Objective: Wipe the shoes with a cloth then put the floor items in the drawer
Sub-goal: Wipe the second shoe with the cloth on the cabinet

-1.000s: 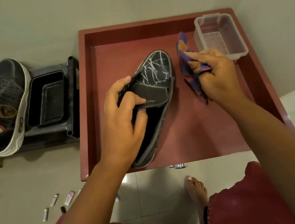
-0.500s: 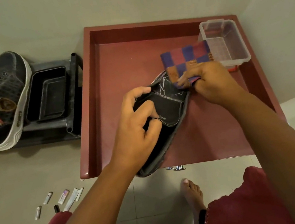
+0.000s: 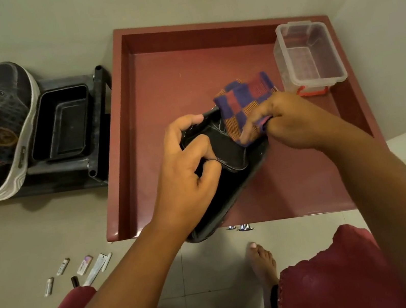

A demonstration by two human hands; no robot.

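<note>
Over the red drawer (image 3: 125, 145): black slip-on shoe (image 3: 229, 176), heel past front edge, gripped at the tongue by left hand (image 3: 186, 172). Checked purple-and-orange cloth (image 3: 242, 104) pinched in right hand (image 3: 296, 122), pressed on the shoe's toe. Clear plastic box (image 3: 311, 55) in drawer's far right corner. Left: dark sneaker (image 3: 1, 128) and black tray (image 3: 62, 123) on rack. Small floor items (image 3: 81, 271) near-left on tiles.
</note>
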